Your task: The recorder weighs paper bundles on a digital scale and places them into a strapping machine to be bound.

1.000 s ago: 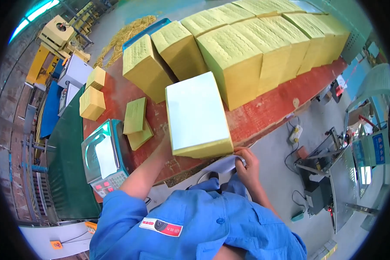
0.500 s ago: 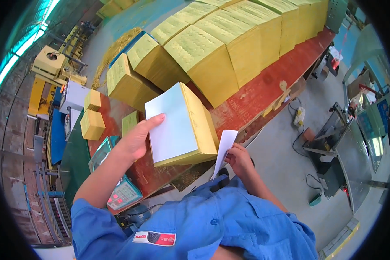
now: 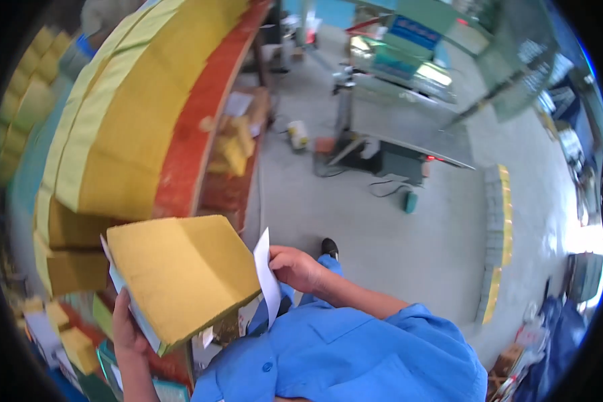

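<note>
A thick block of yellow paper [image 3: 181, 275] is held in front of me at lower left, its broad yellow side up. A white sheet [image 3: 128, 295] covers its left face, seen nearly edge-on. My left hand [image 3: 128, 331] grips the block there, thumb along the white sheet; its other fingers are mostly hidden. Just right of the block, my right hand [image 3: 296, 268] pinches a loose white paper sheet [image 3: 268, 281], slightly curved and upright. I cannot tell whether this sheet touches the block.
Tall yellow paper stacks [image 3: 127, 114] line the red table [image 3: 204, 100] at left. Beyond the grey floor stands a metal-topped machine [image 3: 409, 114]. A green foot pedal [image 3: 409, 202] and a white power strip [image 3: 297, 135] lie on the floor. Yellow-edged packs [image 3: 496, 241] form a row at right.
My body and view have turned right, away from the table. The block has tilted so its white-covered face points left. Both hands keep their holds.
</note>
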{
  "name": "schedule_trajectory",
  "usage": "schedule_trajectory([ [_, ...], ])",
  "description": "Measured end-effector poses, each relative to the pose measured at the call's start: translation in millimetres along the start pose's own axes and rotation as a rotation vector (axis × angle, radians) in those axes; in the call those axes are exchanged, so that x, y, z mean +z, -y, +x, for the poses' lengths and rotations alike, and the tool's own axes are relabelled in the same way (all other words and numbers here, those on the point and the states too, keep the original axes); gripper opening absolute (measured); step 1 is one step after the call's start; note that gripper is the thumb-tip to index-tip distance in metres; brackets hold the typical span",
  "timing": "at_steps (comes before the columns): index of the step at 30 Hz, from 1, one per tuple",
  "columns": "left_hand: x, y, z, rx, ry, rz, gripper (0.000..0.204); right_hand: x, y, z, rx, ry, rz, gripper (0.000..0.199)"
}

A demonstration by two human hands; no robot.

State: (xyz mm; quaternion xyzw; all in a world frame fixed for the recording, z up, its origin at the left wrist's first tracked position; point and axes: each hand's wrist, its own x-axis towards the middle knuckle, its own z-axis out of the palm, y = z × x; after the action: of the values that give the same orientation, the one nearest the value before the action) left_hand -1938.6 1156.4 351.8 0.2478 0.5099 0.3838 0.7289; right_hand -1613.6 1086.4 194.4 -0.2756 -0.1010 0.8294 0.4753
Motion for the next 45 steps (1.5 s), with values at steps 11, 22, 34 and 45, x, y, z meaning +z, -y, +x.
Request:
schedule_trajectory([
  [11,304,205,109,-0.087,0.590,0.214,0.048,-220,146,-274,-0.668,-0.114,0.088,0.022],
  [22,550,375,251,-0.305,0.818,0.005,0.053,-331,309,-396,-0.775,-0.597,0.113,0.032],
  [34,646,404,316,-0.277,0.814,-0.254,0.073,-424,435,-381,-0.705,-0.595,-0.068,0.038],
  [45,640,438,331,0.415,0.449,0.465,0.055,-452,457,-382,-0.535,-0.527,0.098,0.013],
])
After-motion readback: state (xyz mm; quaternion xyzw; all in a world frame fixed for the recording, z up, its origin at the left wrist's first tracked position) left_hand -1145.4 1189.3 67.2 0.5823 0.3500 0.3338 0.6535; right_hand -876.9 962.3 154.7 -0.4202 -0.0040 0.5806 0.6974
